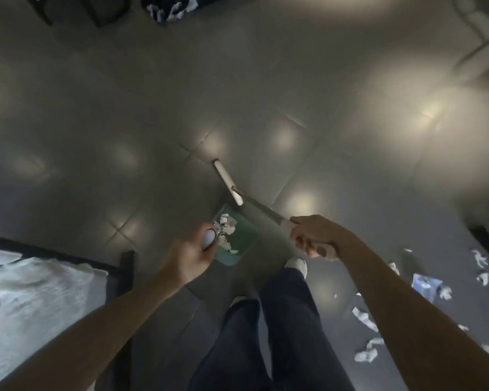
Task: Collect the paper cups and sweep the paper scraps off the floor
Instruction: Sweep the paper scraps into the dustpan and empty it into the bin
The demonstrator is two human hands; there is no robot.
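Note:
My left hand [191,251] grips the white top of the handle of a green dustpan [244,238], which holds several white paper scraps [227,230]. My right hand [312,235] grips the pale handle of a broom [266,211]; its white head [227,182] lies on the grey tiled floor just beyond the dustpan. More white paper scraps [366,354] are scattered over the floor at the lower right. A blue and white crumpled paper item [425,286] lies among them; I cannot tell whether it is a cup.
My legs in dark trousers and a white shoe [297,263] stand below the dustpan. A black-framed table with a white cover [40,289] fills the lower left. A dark bag with white rubbish [170,7] and dark furniture legs [105,12] stand at the far top.

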